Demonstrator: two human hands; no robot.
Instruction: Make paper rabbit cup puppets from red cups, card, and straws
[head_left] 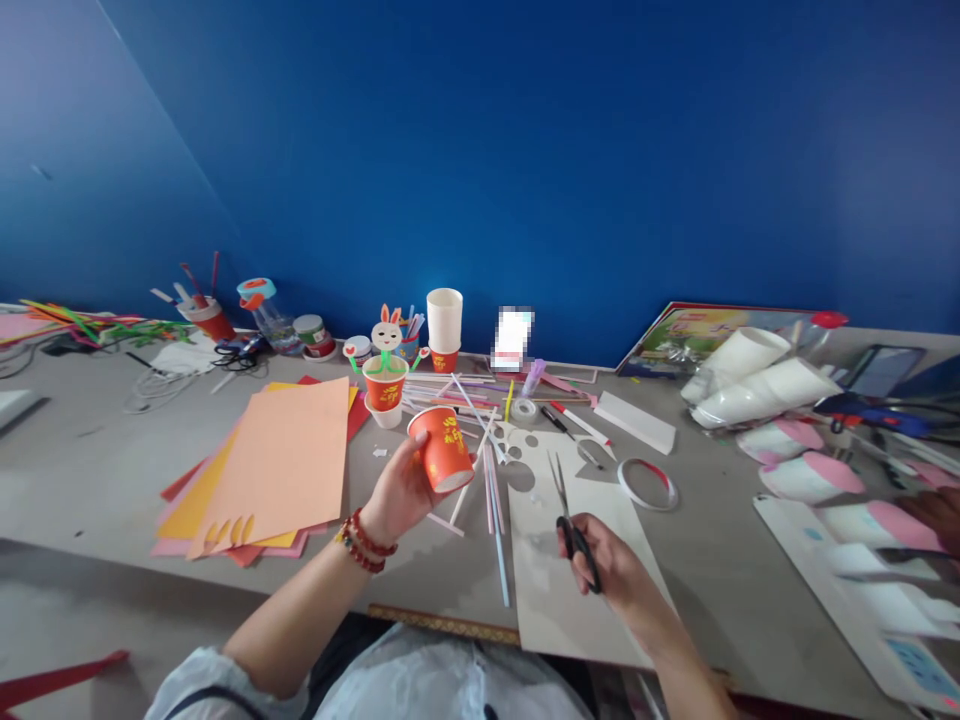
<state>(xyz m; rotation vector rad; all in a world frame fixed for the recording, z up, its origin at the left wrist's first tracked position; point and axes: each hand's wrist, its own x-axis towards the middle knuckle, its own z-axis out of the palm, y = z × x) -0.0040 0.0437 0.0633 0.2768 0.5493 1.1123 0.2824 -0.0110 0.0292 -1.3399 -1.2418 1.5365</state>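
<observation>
My left hand is wrapped round a red paper cup with yellow lettering, tilted above the table. In my right hand is a pair of black-handled scissors, its blades slightly apart and pointing away from me. Under the scissors lies a white paper sheet with round holes cut near its far end. Just behind the held cup stands a finished-looking rabbit figure on another red paper cup, set in a white cup. Paper straws lie between my hands.
Coloured paper sheets are stacked at left. A tall stack of white cups stands by the blue wall. Tape rolls, markers and a white strip lie to the right, beside bagged cups and a power strip. Another person's hand shows at far right.
</observation>
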